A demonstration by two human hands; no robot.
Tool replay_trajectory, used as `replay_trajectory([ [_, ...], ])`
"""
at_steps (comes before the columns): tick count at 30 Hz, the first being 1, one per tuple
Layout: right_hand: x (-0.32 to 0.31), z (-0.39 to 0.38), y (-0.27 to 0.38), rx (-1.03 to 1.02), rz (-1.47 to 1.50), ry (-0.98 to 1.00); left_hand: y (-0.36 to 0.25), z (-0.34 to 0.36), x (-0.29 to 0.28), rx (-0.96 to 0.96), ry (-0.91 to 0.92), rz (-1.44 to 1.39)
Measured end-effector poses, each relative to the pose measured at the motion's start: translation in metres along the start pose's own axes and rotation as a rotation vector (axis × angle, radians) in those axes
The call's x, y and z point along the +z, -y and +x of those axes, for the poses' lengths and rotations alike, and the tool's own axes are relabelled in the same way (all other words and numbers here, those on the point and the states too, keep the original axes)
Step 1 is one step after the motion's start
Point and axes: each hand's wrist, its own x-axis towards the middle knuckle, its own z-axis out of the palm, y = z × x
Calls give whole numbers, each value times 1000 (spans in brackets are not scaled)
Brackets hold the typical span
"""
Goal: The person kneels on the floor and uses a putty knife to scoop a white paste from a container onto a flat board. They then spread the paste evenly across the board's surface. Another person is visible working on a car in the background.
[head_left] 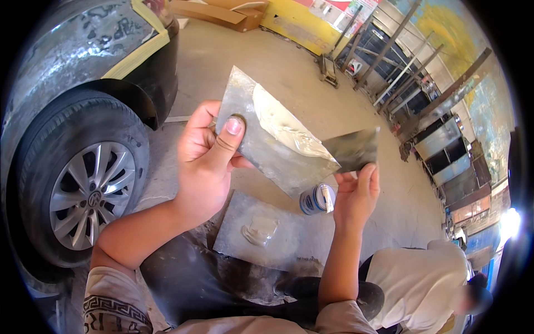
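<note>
My left hand point(208, 147) pinches a grey metal filler spreader point(267, 156) between thumb and fingers. Cream body filler point(286, 125) is smeared thickly along its upper right edge. In my right hand point(356, 195) is a second, darker spreader point(356, 149), whose left end meets or overlaps the right corner of the first; whether they touch I cannot tell. Below them a grey mixing board point(233, 222) lies near my knees, with a mound of filler point(261, 229) on it. A filler can point(317, 199) with pale smears on its rim stands just beyond the board.
A car wheel point(92, 183) and a sanded fender point(78, 44) edged with yellow masking tape point(136, 55) are close on my left. Another person point(420, 281) bends over at my lower right. Metal bars and panels point(445, 145) lean along the right wall. A cardboard box point(222, 14) lies at the back.
</note>
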Motion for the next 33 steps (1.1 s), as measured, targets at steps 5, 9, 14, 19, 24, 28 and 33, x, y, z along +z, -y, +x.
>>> replay_trajectory([
  [5, 25, 2, 33, -32, 371, 96, 17, 1, -1, -54, -10, 82],
  [9, 39, -8, 44, -17, 453, 137, 24, 1, -2, -91, 15, 91],
  [14, 48, -19, 48, -55, 536, 223, 22, -1, 5, -89, 50, 70],
  [19, 50, -39, 38, -53, 568, 252, 21, -2, 8, -67, 46, 59],
  [24, 33, -45, 13, -225, 267, 286, 16, -5, 7, -32, 23, 83],
  [28, 23, -50, -9, -360, -22, 318, 12, -5, 6, 21, 12, 116],
  [33, 16, -36, -5, -388, -672, 390, 10, -3, -1, 25, -37, 175],
])
